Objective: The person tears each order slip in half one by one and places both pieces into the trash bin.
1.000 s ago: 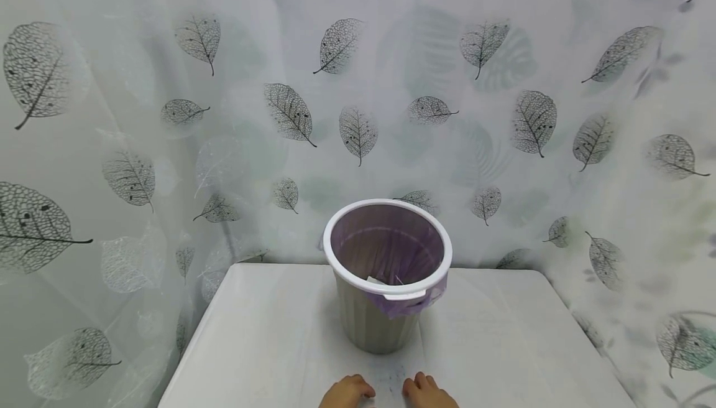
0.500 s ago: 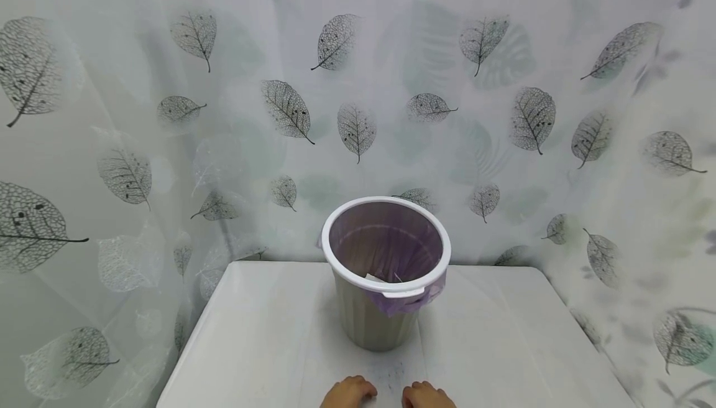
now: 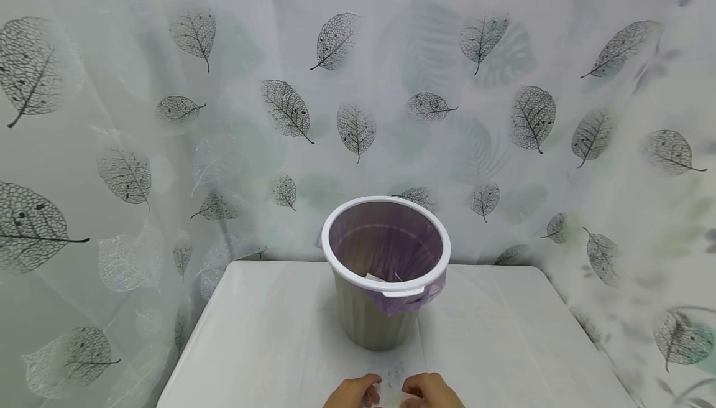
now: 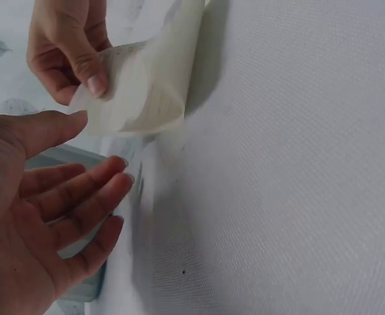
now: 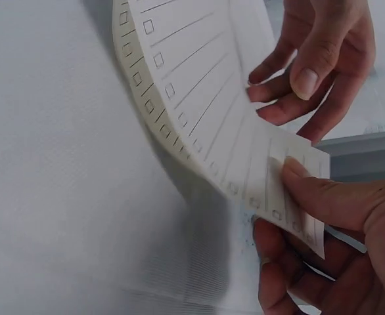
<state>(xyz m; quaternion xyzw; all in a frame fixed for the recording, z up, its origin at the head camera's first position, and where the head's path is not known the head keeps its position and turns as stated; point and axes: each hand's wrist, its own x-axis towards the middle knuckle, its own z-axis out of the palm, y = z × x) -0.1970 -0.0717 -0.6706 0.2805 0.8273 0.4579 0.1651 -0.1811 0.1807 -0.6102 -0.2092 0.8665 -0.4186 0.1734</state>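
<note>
My right hand (image 5: 337,230) pinches one end of a lined checklist sheet (image 5: 205,85) between thumb and fingers. Small square boxes run along the edge of the curved paper, and a yellowish layer shows beneath it. My left hand (image 4: 54,210) has its fingers spread apart. Its thumb tip is close to the sheet's near edge in the left wrist view; whether it touches cannot be told. In the head view, the left hand (image 3: 352,392) and right hand (image 3: 431,390) are side by side at the bottom edge, with a pale sliver of paper between them.
A grey-beige waste bin (image 3: 377,315) with a white rim and purple liner stands beyond the hands, a white scrap (image 3: 375,278) inside. It rests on a white table (image 3: 263,333). Leaf-patterned curtains (image 3: 358,84) hang behind and at both sides.
Both hands have come slightly closer together, and the right hand's fingers have shifted. Pale paper now shows between the hands. The bin stays in place; the head view has tilted slightly.
</note>
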